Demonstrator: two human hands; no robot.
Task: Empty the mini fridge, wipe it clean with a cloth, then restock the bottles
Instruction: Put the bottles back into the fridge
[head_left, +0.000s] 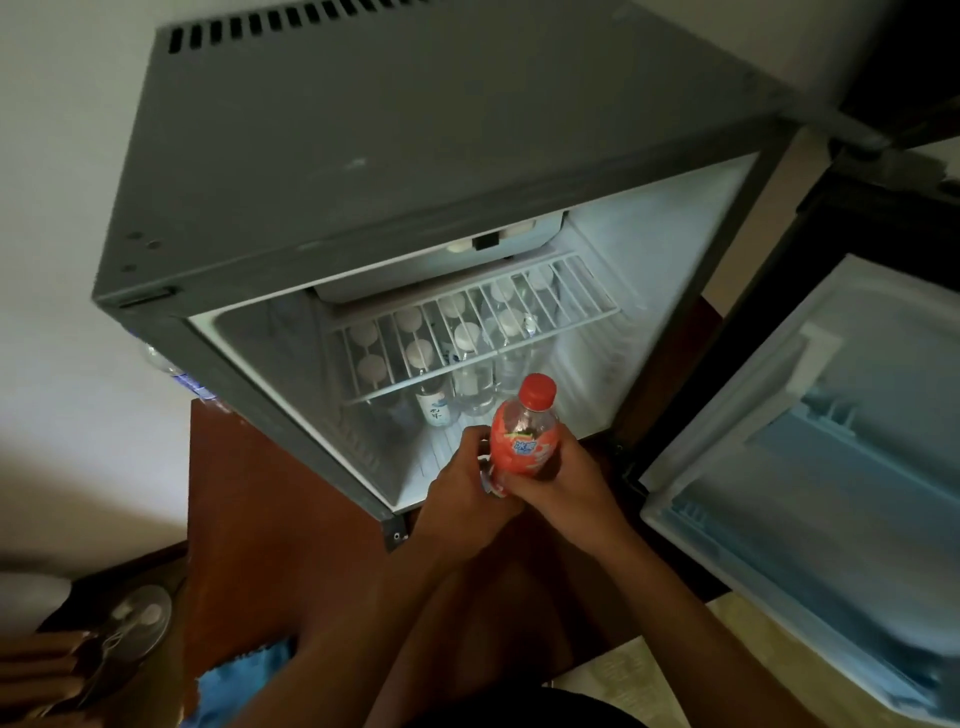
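Note:
The grey mini fridge (395, 156) stands open on a brown cabinet, its door (810, 467) swung out to the right. Several clear bottles with white caps (467, 338) stand on the fridge floor under a white wire shelf (519, 301). In front of the opening I hold a red-capped bottle with an orange label (524, 441) upright. My right hand (566, 478) grips its lower body. My left hand (467, 483) holds its left side, fingers curled on the label.
A blue cloth (249, 670) lies on the brown cabinet top (270, 519) near my left arm. The door's inner shelves look bare. At the lower left sit a round metal lid-like object (140, 618) and some stacked items. Pale floor shows at the lower right.

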